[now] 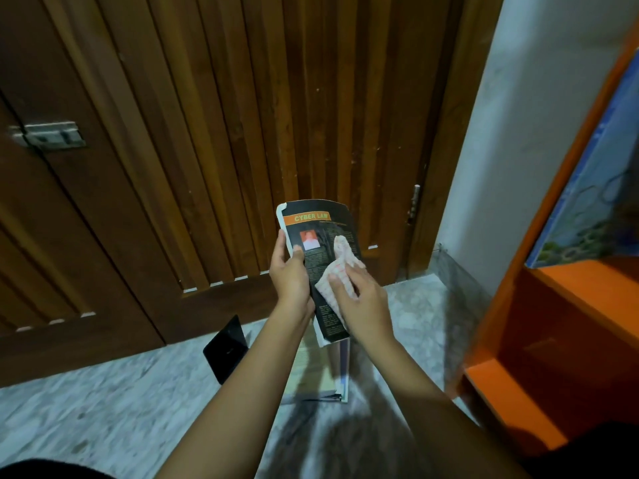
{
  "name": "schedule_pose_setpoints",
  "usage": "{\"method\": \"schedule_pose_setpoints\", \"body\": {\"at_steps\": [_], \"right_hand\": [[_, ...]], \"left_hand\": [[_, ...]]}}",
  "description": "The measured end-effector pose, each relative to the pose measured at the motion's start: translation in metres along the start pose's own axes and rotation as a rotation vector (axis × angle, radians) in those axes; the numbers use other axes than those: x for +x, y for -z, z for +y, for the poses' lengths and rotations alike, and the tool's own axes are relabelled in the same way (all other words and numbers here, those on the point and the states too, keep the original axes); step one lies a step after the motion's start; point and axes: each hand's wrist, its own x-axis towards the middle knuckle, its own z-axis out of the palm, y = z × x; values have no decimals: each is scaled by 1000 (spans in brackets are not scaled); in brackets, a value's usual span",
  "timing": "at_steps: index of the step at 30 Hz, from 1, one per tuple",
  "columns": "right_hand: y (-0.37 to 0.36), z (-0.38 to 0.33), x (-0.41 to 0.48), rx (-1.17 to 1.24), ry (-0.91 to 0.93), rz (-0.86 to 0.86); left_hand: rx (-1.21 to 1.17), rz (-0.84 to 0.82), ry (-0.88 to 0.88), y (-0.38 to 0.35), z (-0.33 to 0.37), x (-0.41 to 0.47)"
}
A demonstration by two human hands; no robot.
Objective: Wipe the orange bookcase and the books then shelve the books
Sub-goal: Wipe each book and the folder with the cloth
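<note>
My left hand grips the left edge of a black paperback titled "Cyber Law", holding it upright with its back cover toward me. My right hand presses a white cloth with a red check pattern flat against that cover. Under the held book, a small stack of books lies on the floor. The orange bookcase stands at the right, its lower shelves showing bare orange boards. A blue book or box leans on an upper shelf.
A dark wooden slatted door with a metal latch fills the background. A black flat object leans upright on the marble floor left of the stack. A white wall separates door and bookcase.
</note>
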Motion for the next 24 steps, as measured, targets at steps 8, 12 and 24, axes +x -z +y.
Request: {"method": "schedule_pose_setpoints", "body": {"at_steps": [8,12,24], "right_hand": [[1,-16,-15,-316,72,75],[3,-18,-10,-156,168,215],[56,-88,79,-428,644,264]], "left_hand": [[-134,-131,90,-2,12,-16],[-159,-216,74,-2,18,-22],[-131,-593,-98,3,34,-35]]}}
